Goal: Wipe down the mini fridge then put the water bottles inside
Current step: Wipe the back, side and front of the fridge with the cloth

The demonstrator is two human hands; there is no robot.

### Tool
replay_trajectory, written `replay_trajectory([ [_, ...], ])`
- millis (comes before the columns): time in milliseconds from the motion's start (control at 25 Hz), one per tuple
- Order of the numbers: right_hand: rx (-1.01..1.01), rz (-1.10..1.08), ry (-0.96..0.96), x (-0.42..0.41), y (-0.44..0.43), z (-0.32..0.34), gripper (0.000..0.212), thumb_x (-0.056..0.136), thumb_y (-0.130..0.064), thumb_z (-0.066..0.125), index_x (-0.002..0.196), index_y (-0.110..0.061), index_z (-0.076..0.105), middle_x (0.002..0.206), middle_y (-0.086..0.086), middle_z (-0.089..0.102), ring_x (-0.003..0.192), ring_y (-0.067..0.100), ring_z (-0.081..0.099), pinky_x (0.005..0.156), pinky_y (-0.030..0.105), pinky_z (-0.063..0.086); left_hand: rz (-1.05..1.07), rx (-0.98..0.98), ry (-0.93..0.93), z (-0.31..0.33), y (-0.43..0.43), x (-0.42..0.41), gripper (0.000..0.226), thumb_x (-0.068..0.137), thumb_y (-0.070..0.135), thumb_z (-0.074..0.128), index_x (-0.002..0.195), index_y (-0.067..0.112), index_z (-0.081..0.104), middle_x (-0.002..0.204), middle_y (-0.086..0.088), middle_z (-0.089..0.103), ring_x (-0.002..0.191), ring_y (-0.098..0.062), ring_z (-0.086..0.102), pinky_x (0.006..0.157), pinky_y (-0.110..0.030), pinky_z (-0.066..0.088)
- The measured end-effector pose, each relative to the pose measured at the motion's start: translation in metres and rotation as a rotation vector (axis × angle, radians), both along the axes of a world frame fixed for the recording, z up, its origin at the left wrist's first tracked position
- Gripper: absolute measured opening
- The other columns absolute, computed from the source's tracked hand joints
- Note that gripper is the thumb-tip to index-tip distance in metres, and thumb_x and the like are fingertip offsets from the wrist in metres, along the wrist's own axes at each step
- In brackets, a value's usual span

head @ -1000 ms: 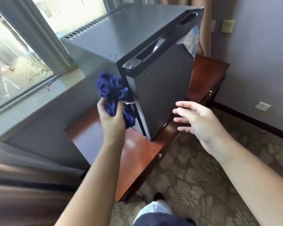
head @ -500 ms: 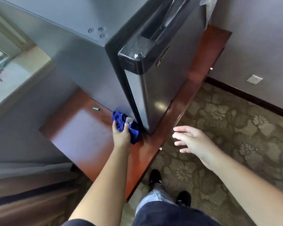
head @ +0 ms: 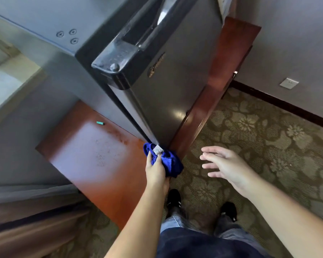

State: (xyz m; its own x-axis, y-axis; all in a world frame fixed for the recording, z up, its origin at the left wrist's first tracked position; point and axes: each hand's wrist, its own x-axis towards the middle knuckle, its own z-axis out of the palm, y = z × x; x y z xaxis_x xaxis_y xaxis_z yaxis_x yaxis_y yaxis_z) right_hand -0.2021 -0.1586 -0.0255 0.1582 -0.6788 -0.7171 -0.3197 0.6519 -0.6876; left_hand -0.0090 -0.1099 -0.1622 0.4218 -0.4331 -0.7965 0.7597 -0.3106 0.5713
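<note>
A dark grey mini fridge point(head: 175, 86) stands on a reddish wooden table point(head: 93, 153), its door shut. My left hand point(head: 157, 170) grips a bunched blue cloth point(head: 168, 161) with a small white tag, pressed against the fridge's bottom front corner at the table's edge. My right hand point(head: 226, 166) hovers open over the carpet, to the right of the cloth, touching nothing. No water bottles are in view.
A small teal cylinder point(head: 100, 123) lies on the table left of the fridge. Patterned carpet point(head: 259, 138) covers the floor at right; a wall socket point(head: 288, 83) sits low on the wall. A window sill point(head: 11, 84) is at left. My shoes point(head: 172, 199) stand below the table edge.
My left hand has slid the cloth down the fridge's left front edge from mid-height to the bottom corner, then slightly right. The view has tilted downward. My right hand has dropped lower.
</note>
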Motion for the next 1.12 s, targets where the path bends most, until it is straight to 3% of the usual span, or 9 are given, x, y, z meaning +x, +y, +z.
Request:
replay_trajectory([
  [320, -0.012, 0.198, -0.142, -0.075, -0.024, 0.01, 0.02, 0.098, -0.026, 0.064, 0.117, -0.029, 0.07, 0.117, -0.001, 0.074, 0.102, 0.015, 0.073, 0.085, 0.036, 0.063, 0.151, -0.191, -0.221, 0.085, 0.005, -0.056, 0.044, 0.102, 0.011, 0.06, 0.145, 0.017, 0.054, 0.136, -0.013, 0.071, 0.12, -0.037, 0.071, 0.104, -0.066, 0.051],
  [440, -0.049, 0.278, -0.208, -0.106, -0.033, 0.022, 0.026, 0.096, -0.03, 0.067, 0.122, -0.034, 0.065, 0.125, -0.002, 0.07, 0.106, 0.014, 0.072, 0.086, 0.036, 0.062, 0.107, -0.304, -0.263, 0.119, 0.003, -0.105, 0.044, 0.101, 0.006, 0.059, 0.145, 0.014, 0.056, 0.133, -0.015, 0.072, 0.122, -0.037, 0.069, 0.108, -0.058, 0.051],
  [560, -0.148, 0.336, -0.262, -0.134, -0.041, 0.034, 0.065, 0.081, -0.052, 0.077, 0.14, -0.045, 0.051, 0.145, -0.006, 0.054, 0.122, 0.011, 0.062, 0.1, 0.043, 0.057, 0.032, -0.318, -0.272, 0.15, -0.006, -0.158, 0.039, 0.097, 0.008, 0.066, 0.134, 0.023, 0.068, 0.126, -0.014, 0.076, 0.119, -0.036, 0.071, 0.107, -0.057, 0.051],
  [640, -0.276, 0.445, -0.198, -0.153, -0.055, 0.038, 0.098, 0.064, -0.071, 0.08, 0.15, -0.053, 0.035, 0.158, -0.013, 0.036, 0.143, 0.01, 0.043, 0.116, 0.043, 0.042, -0.071, -0.278, -0.305, 0.163, -0.018, -0.179, 0.036, 0.096, 0.014, 0.07, 0.13, 0.028, 0.069, 0.123, -0.012, 0.077, 0.114, -0.034, 0.074, 0.105, -0.055, 0.054],
  [760, -0.343, 0.563, -0.221, -0.168, -0.079, 0.037, 0.115, 0.065, -0.065, 0.084, 0.157, -0.052, 0.018, 0.167, -0.018, 0.019, 0.153, 0.004, 0.021, 0.123, 0.033, 0.025, -0.192, -0.209, -0.344, 0.171, -0.042, -0.197, 0.038, 0.097, 0.022, 0.071, 0.133, 0.031, 0.065, 0.12, -0.005, 0.079, 0.108, -0.028, 0.077, 0.103, -0.052, 0.056],
  [840, -0.314, 0.58, -0.298, -0.168, -0.093, 0.029, 0.123, 0.059, -0.066, 0.087, 0.159, -0.048, 0.017, 0.165, -0.019, 0.027, 0.148, -0.001, 0.033, 0.121, 0.03, 0.03, -0.22, -0.195, -0.297, 0.171, -0.065, -0.213, 0.038, 0.096, 0.025, 0.072, 0.132, 0.03, 0.064, 0.113, -0.001, 0.081, 0.103, -0.023, 0.079, 0.101, -0.049, 0.058],
  [920, -0.275, 0.529, -0.328, -0.165, -0.109, 0.017, 0.123, 0.053, -0.066, 0.091, 0.156, -0.047, 0.027, 0.153, -0.019, 0.049, 0.136, -0.003, 0.051, 0.118, 0.035, 0.041, -0.197, -0.17, -0.238, 0.165, -0.087, -0.226, 0.032, 0.096, 0.024, 0.07, 0.127, 0.028, 0.066, 0.106, 0.001, 0.082, 0.099, -0.019, 0.079, 0.096, -0.041, 0.061],
  [1000, -0.237, 0.464, -0.304, -0.165, -0.13, 0.006, 0.108, 0.059, -0.051, 0.093, 0.152, -0.041, 0.039, 0.139, -0.017, 0.064, 0.125, -0.001, 0.062, 0.113, 0.037, 0.047, -0.145, -0.163, -0.133, 0.15, -0.107, -0.232, 0.028, 0.098, 0.018, 0.063, 0.124, 0.021, 0.07, 0.111, -0.006, 0.081, 0.104, -0.022, 0.078, 0.093, -0.039, 0.06],
  [1120, -0.197, 0.449, -0.211, -0.157, -0.163, -0.004, 0.09, 0.076, -0.027, 0.089, 0.153, -0.031, 0.041, 0.142, -0.009, 0.062, 0.12, 0.001, 0.063, 0.108, 0.027, 0.047, -0.076, -0.126, -0.036, 0.125, -0.13, -0.23, 0.028, 0.1, 0.015, 0.055, 0.122, 0.015, 0.073, 0.115, -0.013, 0.079, 0.104, -0.028, 0.077, 0.091, -0.042, 0.061],
])
